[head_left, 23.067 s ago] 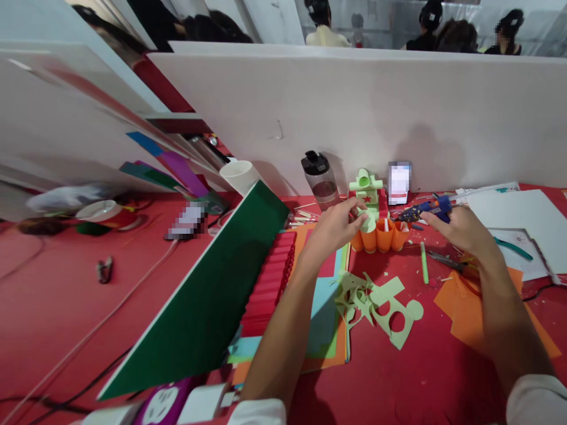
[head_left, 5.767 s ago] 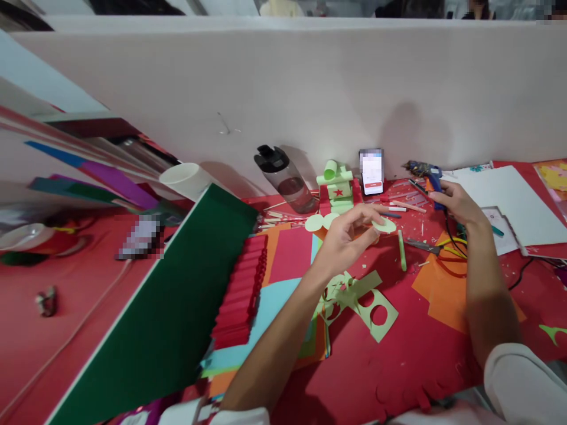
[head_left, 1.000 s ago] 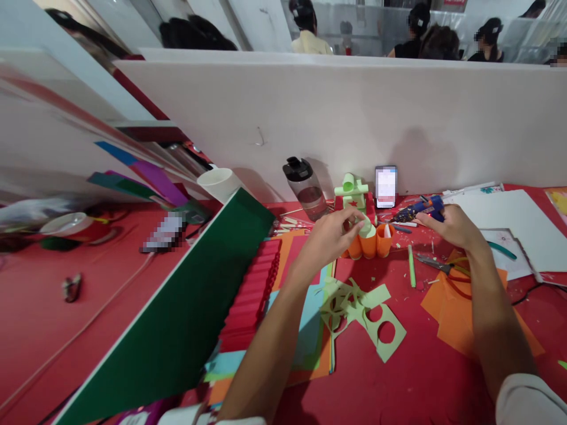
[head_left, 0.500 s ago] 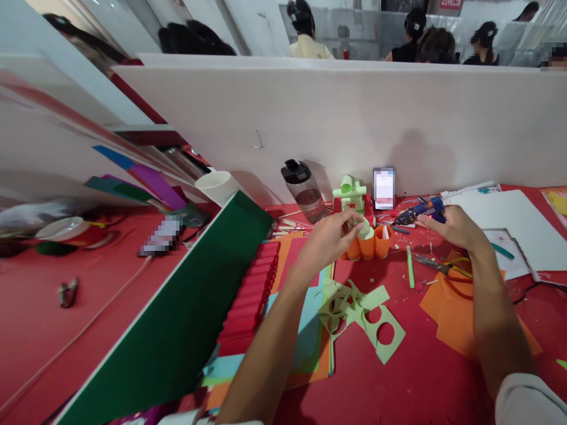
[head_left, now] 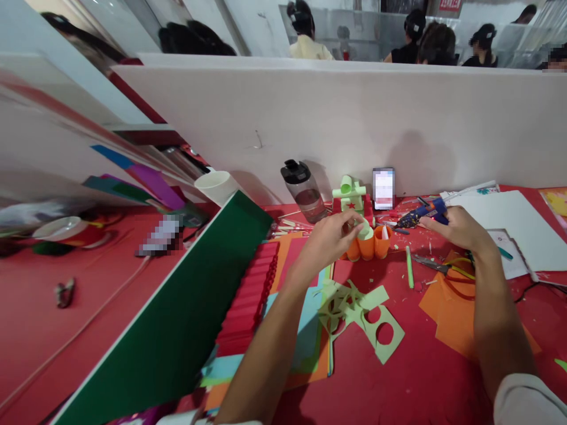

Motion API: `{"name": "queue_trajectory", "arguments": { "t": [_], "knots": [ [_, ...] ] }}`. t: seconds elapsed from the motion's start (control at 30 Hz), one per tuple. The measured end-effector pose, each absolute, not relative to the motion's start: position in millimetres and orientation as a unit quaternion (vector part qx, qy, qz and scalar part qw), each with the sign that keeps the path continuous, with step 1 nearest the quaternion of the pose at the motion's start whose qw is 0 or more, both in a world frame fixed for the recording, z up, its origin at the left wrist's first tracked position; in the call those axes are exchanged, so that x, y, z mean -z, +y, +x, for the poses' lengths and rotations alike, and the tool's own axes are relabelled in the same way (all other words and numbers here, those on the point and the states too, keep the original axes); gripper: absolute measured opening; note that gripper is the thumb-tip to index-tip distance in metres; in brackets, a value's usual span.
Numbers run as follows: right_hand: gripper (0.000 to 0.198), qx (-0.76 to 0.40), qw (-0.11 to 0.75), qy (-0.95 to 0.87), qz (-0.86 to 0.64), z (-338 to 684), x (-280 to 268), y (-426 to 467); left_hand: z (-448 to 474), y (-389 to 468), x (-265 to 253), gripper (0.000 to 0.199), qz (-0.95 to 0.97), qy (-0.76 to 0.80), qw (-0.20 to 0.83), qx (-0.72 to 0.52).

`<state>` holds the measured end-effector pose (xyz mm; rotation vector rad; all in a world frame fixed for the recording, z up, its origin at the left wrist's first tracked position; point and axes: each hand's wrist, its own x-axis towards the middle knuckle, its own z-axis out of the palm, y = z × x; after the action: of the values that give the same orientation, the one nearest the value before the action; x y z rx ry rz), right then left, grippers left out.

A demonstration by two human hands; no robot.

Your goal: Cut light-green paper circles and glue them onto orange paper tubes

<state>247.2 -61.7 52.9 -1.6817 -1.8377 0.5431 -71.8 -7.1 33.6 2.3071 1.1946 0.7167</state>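
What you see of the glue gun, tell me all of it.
The glue gun has a blue, plastic-looking body and a dark front end flecked with lighter specks, tapering to a narrow nozzle. The right hand grips it at the rear, covering most of the handle and trigger. It is tilted slightly nose-down, its nozzle pointing left toward the rightmost orange tube. Whether glue is coming out is too small to tell.
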Motion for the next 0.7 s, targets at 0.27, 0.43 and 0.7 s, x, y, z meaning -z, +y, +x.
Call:
{"name": "queue_trajectory", "arguments": {
  "t": [0.27, 0.43, 0.7],
  "knots": [
    [0.038, -0.217, 0.281, -0.688, -0.633, 247.0, -56.7, -64.6, -71.2, -7.0, -33.2, 0.013, 0.832, 0.435, 0.226, -0.260],
    [0.040, -0.209, 0.268, -0.692, -0.637, 245.4, -58.1, -65.1, -70.9, -7.2, -33.5, 0.012, 0.831, 0.433, 0.229, -0.263],
    [0.041, -0.204, 0.272, -0.695, -0.634, 245.2, -57.4, -65.2, -71.2, -6.4, -31.1, 0.012, 0.832, 0.430, 0.225, -0.268]
  ]
}}
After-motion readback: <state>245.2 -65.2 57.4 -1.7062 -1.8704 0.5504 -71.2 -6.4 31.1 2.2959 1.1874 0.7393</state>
